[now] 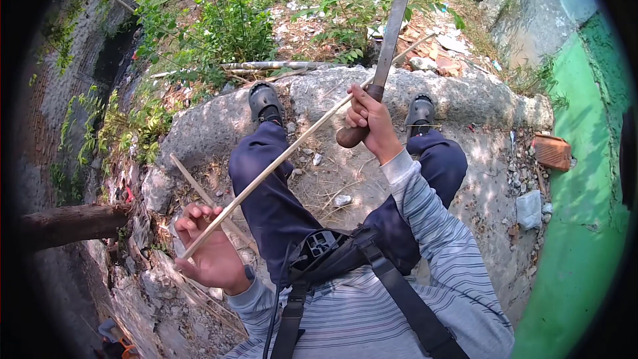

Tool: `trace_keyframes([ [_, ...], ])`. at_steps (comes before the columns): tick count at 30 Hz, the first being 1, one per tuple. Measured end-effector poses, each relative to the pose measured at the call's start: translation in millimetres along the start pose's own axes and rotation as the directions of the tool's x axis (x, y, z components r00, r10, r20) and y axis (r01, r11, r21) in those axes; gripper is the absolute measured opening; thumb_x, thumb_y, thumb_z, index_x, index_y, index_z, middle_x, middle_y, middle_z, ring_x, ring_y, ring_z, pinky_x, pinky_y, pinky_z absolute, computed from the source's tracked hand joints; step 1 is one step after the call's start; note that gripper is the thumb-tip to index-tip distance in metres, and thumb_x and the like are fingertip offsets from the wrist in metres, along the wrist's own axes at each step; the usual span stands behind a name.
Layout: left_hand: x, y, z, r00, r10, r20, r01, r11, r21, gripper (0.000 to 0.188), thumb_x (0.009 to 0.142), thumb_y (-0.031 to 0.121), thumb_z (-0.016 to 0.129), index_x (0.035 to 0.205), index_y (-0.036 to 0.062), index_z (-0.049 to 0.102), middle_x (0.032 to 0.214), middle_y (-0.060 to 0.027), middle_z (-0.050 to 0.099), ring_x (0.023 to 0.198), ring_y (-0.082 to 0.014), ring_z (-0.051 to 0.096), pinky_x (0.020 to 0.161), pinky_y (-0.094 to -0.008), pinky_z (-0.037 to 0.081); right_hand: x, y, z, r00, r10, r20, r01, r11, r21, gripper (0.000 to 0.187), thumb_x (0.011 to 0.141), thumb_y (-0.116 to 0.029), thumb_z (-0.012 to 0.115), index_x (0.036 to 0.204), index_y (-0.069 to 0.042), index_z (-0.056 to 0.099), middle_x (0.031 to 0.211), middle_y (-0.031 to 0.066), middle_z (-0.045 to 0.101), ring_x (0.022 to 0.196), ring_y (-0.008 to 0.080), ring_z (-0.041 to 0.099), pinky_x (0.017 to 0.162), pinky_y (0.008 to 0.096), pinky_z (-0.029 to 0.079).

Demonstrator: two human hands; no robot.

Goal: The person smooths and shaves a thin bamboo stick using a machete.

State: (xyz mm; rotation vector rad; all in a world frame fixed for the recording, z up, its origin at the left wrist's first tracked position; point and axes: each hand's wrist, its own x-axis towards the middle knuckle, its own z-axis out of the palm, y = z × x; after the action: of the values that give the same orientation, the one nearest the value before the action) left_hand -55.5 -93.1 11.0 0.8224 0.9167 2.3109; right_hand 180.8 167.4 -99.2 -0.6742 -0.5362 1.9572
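My right hand (376, 123) is closed round the dark wooden handle of a machete (391, 43), its blade pointing up and away. The same hand pinches a long pale stripped stick (286, 155), which crosses the handle. This stick slants from the far right down to my left hand (222, 262). There the fingers are loosely spread, and the stick's near end lies across the palm between thumb and fingers. Whether the thumb presses on it is hard to see. Behind the left hand, a second flat strip of wood (199, 183) leans against the rough ground by my left leg.
My feet in dark clogs rest by a broken concrete ledge (458, 96). Right of me are a reddish brick (552, 152), a pale block (529, 210) and a green wall (565, 226). A thick log (73, 226) juts in at left. Green shrubs (239, 26) and litter lie beyond.
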Motion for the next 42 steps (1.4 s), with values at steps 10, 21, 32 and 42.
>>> trace_keyframes([
  [10,-10,87,14,0.312,-0.942,0.126,0.203,0.196,0.96,0.06,0.083,0.03,0.086,0.127,-0.0025,0.062,0.116,-0.0164,0.069,0.106,-0.0318,0.067,0.094,-0.0389,0.052,19,-42,-11,0.989,-0.076,-0.126,0.045,0.972,-0.232,0.029,0.095,-0.029,0.078,0.095,-0.003,0.065,0.057,-0.0096,0.04,0.046,0.004,0.04,0.048,0.0246,0.034],
  [21,26,-85,92,0.722,-0.544,0.428,-0.256,0.364,0.895,0.034,0.098,0.025,0.07,0.119,-0.0018,0.062,0.1,-0.0189,0.071,0.084,-0.0314,0.07,0.078,-0.0395,0.053,7,-51,-22,0.994,-0.068,-0.086,0.051,0.981,-0.187,0.026,0.094,-0.026,0.078,0.097,-0.003,0.067,0.058,-0.01,0.041,0.046,0.0041,0.04,0.048,0.0253,0.035],
  [32,5,-91,71,0.613,-0.724,0.317,0.012,0.409,0.912,0.022,0.104,0.019,0.063,0.11,-0.0028,0.065,0.075,-0.0065,0.066,0.065,-0.0116,0.06,0.06,-0.0281,0.046,-12,-72,-36,0.977,-0.158,-0.144,0.13,0.974,-0.187,0.022,0.094,-0.021,0.076,0.095,-0.001,0.067,0.059,-0.0078,0.044,0.046,0.0041,0.04,0.047,0.0244,0.034],
  [42,0,-100,44,0.531,-0.823,0.201,0.433,0.468,0.77,0.02,0.11,0.018,0.052,0.104,0.0021,0.063,0.075,0.0081,0.047,0.058,-0.0001,0.036,0.052,-0.0205,0.029,-17,-32,-46,0.893,-0.429,-0.135,0.175,0.608,-0.774,0.046,0.094,-0.045,0.074,0.079,-0.001,0.072,0.055,-0.0006,0.053,0.049,0.009,0.047,0.049,0.0316,0.035],
])
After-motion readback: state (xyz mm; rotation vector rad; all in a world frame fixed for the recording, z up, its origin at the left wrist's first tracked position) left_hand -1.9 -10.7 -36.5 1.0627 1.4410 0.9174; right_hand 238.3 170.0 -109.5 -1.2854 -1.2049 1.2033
